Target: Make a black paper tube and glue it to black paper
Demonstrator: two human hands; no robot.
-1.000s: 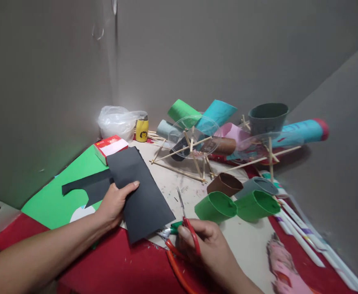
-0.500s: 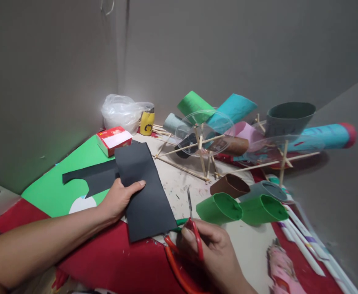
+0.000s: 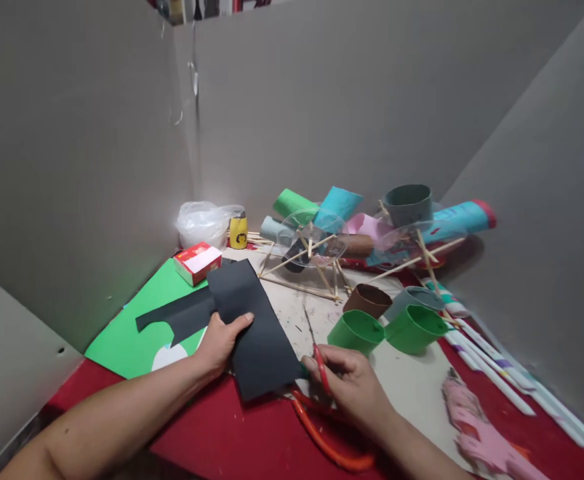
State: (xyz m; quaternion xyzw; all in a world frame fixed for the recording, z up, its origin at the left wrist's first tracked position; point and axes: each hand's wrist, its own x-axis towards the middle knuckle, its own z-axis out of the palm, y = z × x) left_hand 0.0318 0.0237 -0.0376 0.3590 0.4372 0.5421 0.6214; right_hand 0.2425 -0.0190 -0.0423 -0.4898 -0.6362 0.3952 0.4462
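- My left hand (image 3: 219, 345) grips the black sheet (image 3: 259, 337): thumb flat on top, other fingers tucked under, mostly hidden.
- Black sheet is tilted, in front of me, left of the scissors; near edge over the red counter (image 3: 247, 440).
- Cut black piece (image 3: 189, 313), curved notch in its lower edge, sticks out left from my left hand; can't tell if I'm gripping it too.
- My right hand (image 3: 355, 383): fingers curled closed on the handle of the red-handled scissors (image 3: 321, 370); blades point up and away, clear of the black sheet.
- Orange handle (image 3: 329, 447) below my right hand, on the counter; rest of that tool is hidden.
- Green sheet (image 3: 117, 340) at left, under the cut black piece; white round shape (image 3: 169, 356) on it, partly behind my forearm.
- Red box (image 3: 198, 263) on the green sheet's far end; plastic bag (image 3: 202, 228) and yellow can (image 3: 239, 232) behind.
- Two green cups (image 3: 356, 333), brown cup (image 3: 367, 301), grey cup (image 3: 415, 302) grouped beyond my right hand.
- Stick frame (image 3: 299, 287) farther back, coloured tubes above.
- White rods (image 3: 502, 382) far right.
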